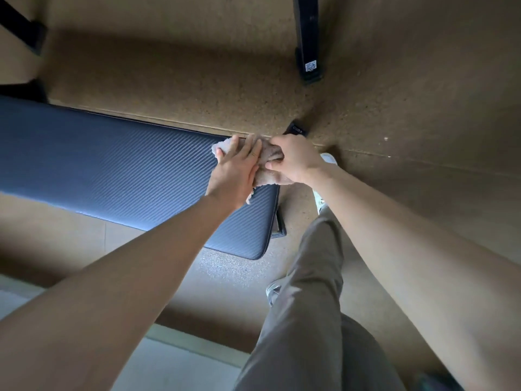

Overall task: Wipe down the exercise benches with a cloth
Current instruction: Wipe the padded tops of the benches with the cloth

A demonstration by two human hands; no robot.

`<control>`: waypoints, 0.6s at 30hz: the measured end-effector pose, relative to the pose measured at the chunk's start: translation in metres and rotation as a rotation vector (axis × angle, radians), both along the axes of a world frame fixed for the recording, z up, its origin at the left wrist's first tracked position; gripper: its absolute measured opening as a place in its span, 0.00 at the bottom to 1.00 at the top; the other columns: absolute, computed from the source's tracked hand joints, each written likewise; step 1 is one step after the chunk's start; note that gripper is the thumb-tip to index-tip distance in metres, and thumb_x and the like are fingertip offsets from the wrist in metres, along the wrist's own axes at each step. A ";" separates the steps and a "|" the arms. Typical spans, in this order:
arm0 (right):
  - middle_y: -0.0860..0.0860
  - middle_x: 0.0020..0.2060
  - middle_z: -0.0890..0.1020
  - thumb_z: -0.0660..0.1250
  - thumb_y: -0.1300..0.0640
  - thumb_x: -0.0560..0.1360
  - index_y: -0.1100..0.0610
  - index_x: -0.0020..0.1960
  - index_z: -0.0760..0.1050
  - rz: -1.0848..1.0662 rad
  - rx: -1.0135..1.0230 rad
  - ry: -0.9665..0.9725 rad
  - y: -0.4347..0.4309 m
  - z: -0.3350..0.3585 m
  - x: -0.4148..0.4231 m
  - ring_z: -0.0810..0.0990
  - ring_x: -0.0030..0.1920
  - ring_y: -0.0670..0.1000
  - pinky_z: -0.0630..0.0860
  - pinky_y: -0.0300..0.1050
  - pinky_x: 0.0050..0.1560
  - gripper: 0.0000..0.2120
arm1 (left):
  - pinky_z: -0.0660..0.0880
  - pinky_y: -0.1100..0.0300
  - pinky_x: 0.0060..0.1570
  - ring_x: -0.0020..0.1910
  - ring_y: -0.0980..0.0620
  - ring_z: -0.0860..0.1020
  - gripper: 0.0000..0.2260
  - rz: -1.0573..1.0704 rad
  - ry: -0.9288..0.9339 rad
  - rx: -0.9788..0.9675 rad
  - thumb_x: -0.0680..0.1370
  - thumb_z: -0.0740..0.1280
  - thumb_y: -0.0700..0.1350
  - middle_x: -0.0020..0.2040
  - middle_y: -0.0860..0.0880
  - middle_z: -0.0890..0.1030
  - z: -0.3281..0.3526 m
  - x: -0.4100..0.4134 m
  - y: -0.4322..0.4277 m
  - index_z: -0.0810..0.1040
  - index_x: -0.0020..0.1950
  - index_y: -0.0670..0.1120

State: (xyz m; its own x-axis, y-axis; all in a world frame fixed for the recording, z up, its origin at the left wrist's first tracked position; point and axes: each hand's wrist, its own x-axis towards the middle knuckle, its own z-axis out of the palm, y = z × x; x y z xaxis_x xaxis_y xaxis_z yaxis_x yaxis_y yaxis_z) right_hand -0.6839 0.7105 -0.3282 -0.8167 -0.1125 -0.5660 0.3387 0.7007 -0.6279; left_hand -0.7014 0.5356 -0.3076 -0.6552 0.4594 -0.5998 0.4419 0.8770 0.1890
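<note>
A long dark blue padded exercise bench (112,165) with a ribbed surface runs from the left edge to the middle of the head view. A crumpled beige cloth (266,176) lies on its far right end. My left hand (235,172) presses flat on the cloth with straight fingers. My right hand (293,159) grips the cloth's right side with curled fingers, at the bench's end corner. Most of the cloth is hidden under both hands.
The floor is brown speckled cork-like matting (197,80). A black equipment leg (308,38) with a white sticker stands at the top middle. Another black frame (22,26) is at the top left. My grey trouser leg (310,292) and pale shoes stand right of the bench end.
</note>
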 end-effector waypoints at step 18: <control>0.51 0.64 0.79 0.77 0.53 0.72 0.56 0.71 0.75 0.020 -0.156 -0.304 0.137 0.078 -0.129 0.78 0.63 0.51 0.70 0.40 0.62 0.28 | 0.73 0.58 0.58 0.57 0.48 0.80 0.14 0.737 -0.580 0.246 0.82 0.68 0.45 0.61 0.46 0.84 0.078 -0.148 0.100 0.82 0.67 0.48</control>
State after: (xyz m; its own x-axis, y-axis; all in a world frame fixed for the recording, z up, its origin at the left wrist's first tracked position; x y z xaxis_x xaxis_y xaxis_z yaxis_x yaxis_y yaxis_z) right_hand -0.8131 0.8476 -0.2504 -0.6096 -0.2313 -0.7582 0.5140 0.6129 -0.6002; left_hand -0.8490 0.6351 -0.2292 -0.4617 0.2077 -0.8623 -0.4225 0.8033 0.4197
